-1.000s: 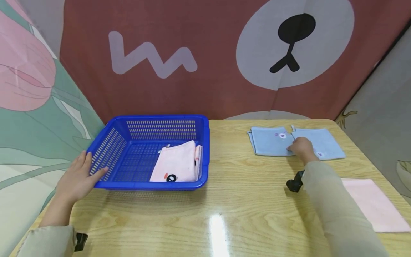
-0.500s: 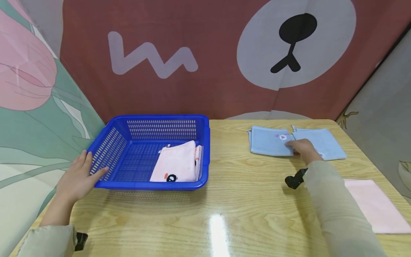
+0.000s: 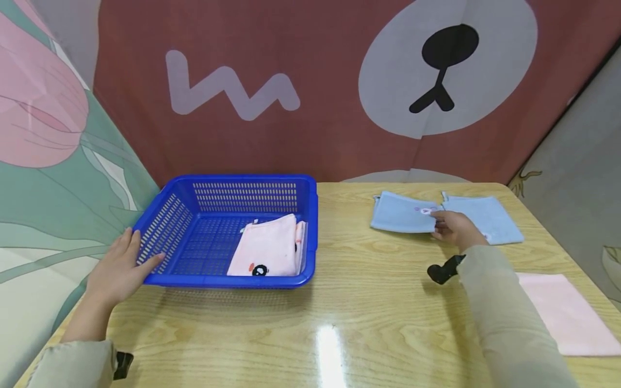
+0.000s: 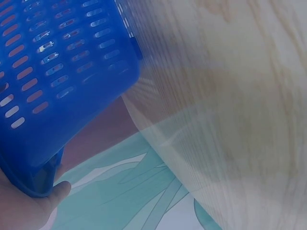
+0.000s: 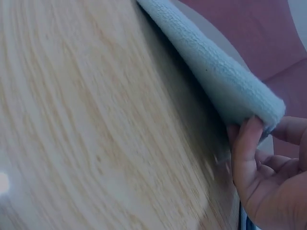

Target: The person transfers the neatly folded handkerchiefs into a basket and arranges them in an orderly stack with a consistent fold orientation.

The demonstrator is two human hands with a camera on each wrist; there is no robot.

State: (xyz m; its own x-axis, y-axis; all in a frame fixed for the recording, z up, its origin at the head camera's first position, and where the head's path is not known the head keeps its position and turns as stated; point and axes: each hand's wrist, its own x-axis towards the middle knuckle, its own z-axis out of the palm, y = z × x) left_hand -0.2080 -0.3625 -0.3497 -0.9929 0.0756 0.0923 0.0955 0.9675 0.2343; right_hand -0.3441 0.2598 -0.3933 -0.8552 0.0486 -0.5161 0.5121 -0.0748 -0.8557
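In the right hand (image 3: 455, 229), a blue cloth (image 3: 402, 213) extends lengthwise leftward.

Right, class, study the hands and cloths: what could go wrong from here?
The right hand pinches one blue cloth at just one end, so its free end might droop or unfold. The second blue cloth lies close by that hand and could get nudged. The left hand rests on the basket; pressing hard there might tip or shift it.
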